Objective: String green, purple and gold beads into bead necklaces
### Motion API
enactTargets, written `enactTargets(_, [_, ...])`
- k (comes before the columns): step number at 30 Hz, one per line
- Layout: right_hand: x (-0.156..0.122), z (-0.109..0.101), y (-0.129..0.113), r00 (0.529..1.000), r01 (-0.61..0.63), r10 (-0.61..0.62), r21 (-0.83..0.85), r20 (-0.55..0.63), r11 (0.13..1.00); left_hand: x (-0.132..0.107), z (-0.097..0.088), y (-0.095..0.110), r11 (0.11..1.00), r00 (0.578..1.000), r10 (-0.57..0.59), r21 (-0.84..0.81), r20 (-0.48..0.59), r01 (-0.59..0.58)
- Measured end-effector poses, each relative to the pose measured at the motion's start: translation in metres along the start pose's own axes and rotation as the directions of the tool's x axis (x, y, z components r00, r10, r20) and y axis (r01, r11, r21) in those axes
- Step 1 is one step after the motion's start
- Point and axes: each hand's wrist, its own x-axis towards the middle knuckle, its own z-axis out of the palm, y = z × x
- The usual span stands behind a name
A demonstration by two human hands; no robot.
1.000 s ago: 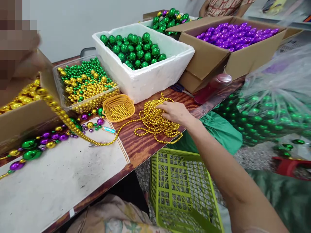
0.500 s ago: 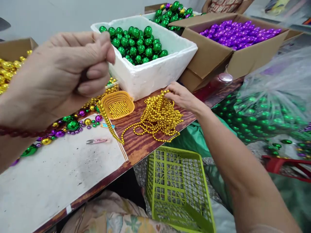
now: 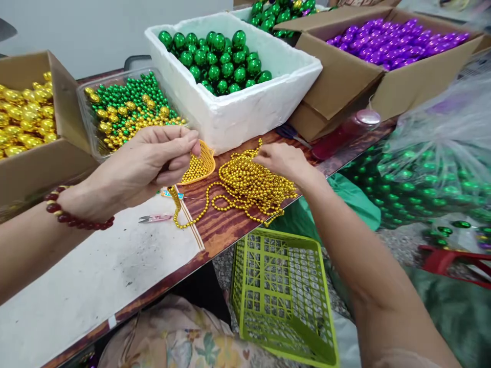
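My left hand [image 3: 153, 161], a dark red bead bracelet on its wrist, is raised over the table with thumb and forefinger pinched together. What the pinch holds is too small to make out. A run of gold beads [image 3: 176, 209] shows just below that hand and curves across to a heap of gold bead strands [image 3: 257, 184] on the wooden table. My right hand [image 3: 282, 161] is closed on strands at the top right of the heap, its fingertips partly hidden. Behind my left hand is an orange basket [image 3: 209, 163] of small gold beads.
A foam box [image 3: 245, 122] of green balls and a carton [image 3: 345, 97] of purple ones stand behind. At left are a clear tub [image 3: 86, 122] and a carton [image 3: 72, 112] of gold balls. Thread snips [image 3: 155, 218] lie on white cloth [image 3: 115, 276]; a green crate [image 3: 284, 296] is below.
My left hand is lower and farther from the camera, now in front of the orange basket. My right hand stays at the gold heap. The view has shifted, uncovering the clear tub.
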Motion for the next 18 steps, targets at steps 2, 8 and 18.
enactTargets(2, [-0.013,0.008,0.009,0.992,-0.092,0.109,-0.217,0.066,0.972,-0.002,-0.007,-0.004,1.0,1.0,-0.005,-0.01,-0.011,0.004])
enactTargets(8, [-0.027,0.037,0.045,0.997,-0.036,0.034,0.027,0.066,0.999,0.002,-0.007,-0.021,0.996,0.999,-0.031,-0.08,0.009,0.032])
enactTargets(18, [-0.052,0.031,0.021,0.983,0.112,-0.131,-0.149,-0.126,0.982,-0.009,-0.01,-0.005,0.989,0.997,0.058,-0.138,0.041,-0.052])
